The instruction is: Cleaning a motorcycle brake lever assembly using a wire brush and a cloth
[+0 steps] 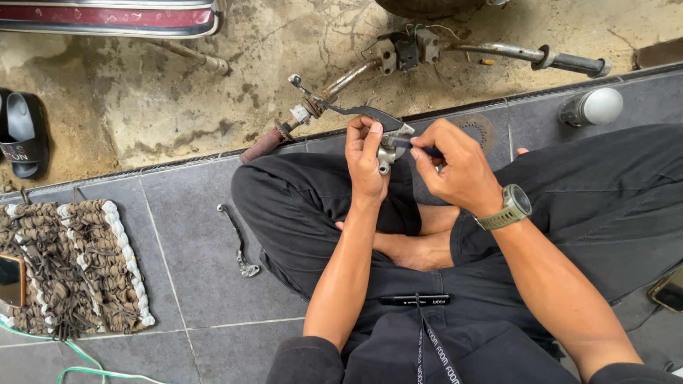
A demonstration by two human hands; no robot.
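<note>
Here the left hand is clamped around a small metal lever bracket, holding it steady above the crossed legs, so the right hand, pinched shut on a dark thin tool, can press its tip into the part.

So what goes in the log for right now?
left hand: holds brake lever | right hand: holds small tool against it | handlebar: on ground
</note>
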